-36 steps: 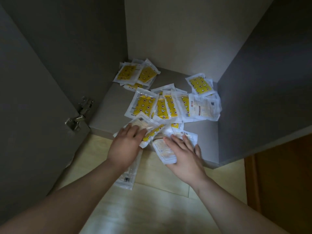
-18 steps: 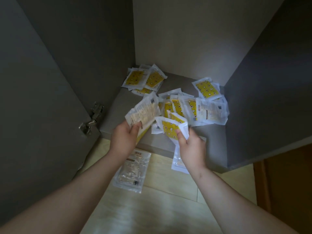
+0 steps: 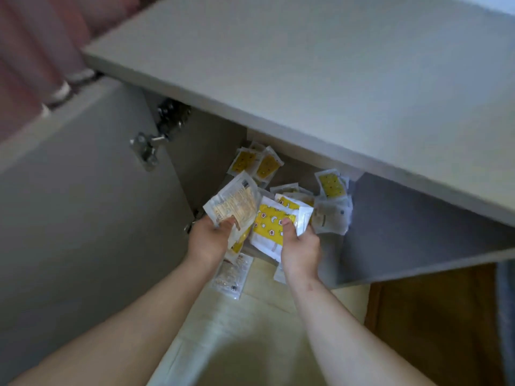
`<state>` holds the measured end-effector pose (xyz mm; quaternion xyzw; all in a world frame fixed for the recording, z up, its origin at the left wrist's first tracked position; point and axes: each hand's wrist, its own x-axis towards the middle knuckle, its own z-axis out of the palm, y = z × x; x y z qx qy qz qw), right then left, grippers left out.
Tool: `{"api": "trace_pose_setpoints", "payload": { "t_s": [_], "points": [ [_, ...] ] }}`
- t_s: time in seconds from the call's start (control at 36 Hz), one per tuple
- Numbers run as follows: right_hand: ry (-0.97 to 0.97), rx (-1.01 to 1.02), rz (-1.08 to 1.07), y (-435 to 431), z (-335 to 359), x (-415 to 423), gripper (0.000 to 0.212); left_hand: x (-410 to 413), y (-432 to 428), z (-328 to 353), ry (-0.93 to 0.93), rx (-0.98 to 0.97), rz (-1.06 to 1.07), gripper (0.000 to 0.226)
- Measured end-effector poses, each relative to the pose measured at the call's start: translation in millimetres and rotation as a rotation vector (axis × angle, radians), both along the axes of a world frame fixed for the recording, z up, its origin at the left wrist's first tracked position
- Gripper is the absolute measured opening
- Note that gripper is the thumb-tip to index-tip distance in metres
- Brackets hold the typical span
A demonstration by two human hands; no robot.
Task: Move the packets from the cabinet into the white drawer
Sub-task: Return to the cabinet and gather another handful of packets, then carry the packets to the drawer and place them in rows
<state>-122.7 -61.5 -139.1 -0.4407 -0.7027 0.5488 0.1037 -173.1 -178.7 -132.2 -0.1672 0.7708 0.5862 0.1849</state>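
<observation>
My left hand (image 3: 208,239) grips a small stack of packets (image 3: 235,204), the top one clear with pale print. My right hand (image 3: 301,249) grips a white packet with a yellow patterned panel (image 3: 271,221), thumb on its face. Both hands are raised in front of the open grey cabinet (image 3: 404,227). More yellow and white packets (image 3: 331,185) lie scattered on the cabinet floor behind, partly hidden by the held ones. No white drawer is in view.
The grey cabinet top (image 3: 306,68) juts out overhead. The open door (image 3: 78,196) with a metal hinge (image 3: 145,149) stands at the left. A clear packet (image 3: 231,275) lies on the pale floor below my hands. Brown wood (image 3: 434,316) shows at the lower right.
Both hands have lifted their packets up and out of the cabinet mouth. My view has risen and pulled back, so the cabinet top now covers most of the inside.
</observation>
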Motion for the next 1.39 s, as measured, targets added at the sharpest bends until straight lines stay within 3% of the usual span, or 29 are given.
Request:
{"api": "trace_pose_setpoints", "payload": {
  "t_s": [0.31,0.44,0.64,1.0,1.22,1.33,1.39],
  "points": [
    [-0.05,-0.058,0.201,-52.0,216.2,46.4,0.02,62.5,-52.2,213.0,-0.069,-0.181,0.045,0.024],
    [-0.021,-0.086,0.358,-87.7,291.1,60.6,0.014,96.5,-81.2,295.4,-0.047,-0.264,0.189,0.024],
    [0.016,-0.125,0.576,-149.5,368.6,76.5,0.016,142.6,-136.6,384.1,0.04,-0.196,0.484,0.009],
    [0.141,-0.213,1.084,-319.6,463.9,177.3,0.006,291.7,-298.3,473.0,0.119,-0.274,0.816,0.02],
    [0.137,-0.325,1.358,-460.4,490.8,308.4,0.008,444.7,-413.6,501.8,0.103,-0.342,1.142,0.017],
    [0.124,-0.37,1.514,-526.7,506.3,381.9,0.009,524.0,-461.4,523.7,0.089,-0.396,1.301,0.029],
    [0.127,-0.383,1.607,-555.7,513.4,415.9,0.01,561.7,-483.6,530.4,0.097,-0.397,1.399,0.023]
  ]
}}
